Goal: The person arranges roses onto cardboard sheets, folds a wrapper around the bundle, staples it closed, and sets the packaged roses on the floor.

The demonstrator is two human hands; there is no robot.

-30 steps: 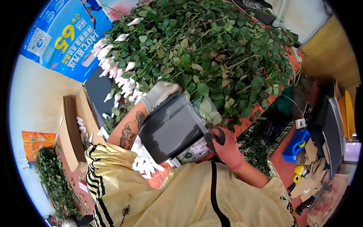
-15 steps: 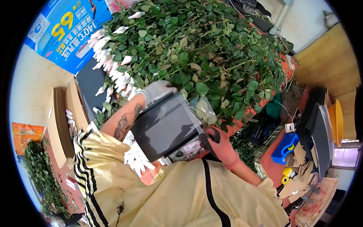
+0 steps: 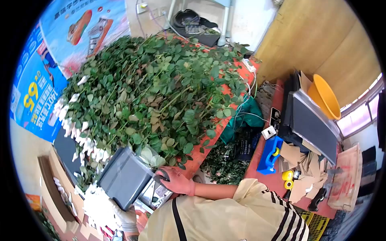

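My left hand (image 3: 125, 217), in a pale glove, reaches down at the near corner of a dark grey flat panel (image 3: 126, 176), beside a heap of white sleeves (image 3: 95, 205). Its fingertips are partly lost against the white pieces. My right hand (image 3: 177, 181), in a pink glove, is closed at the panel's right side, with something black at its fingers; I cannot tell what that is. Below it sits an open clear-sided box (image 3: 155, 195) with small items inside. Leafy rose stems (image 3: 157, 100) are piled just beyond, their heads in white sleeves (image 3: 86, 142) at the left.
The red table edge (image 3: 201, 154) runs along the right of the stems. Further right, a blue tape dispenser (image 3: 270, 156), yellow tape rolls (image 3: 288, 178) and cardboard scraps (image 3: 299, 156) lie on a red surface. A yellow basin (image 3: 324, 96) stands behind. Cardboard boxes (image 3: 56, 188) stand left.
The view has swung to the right. My left hand has left the panel's far edge and come down to its near corner by the white sleeves. My right hand stays at the panel's right side.
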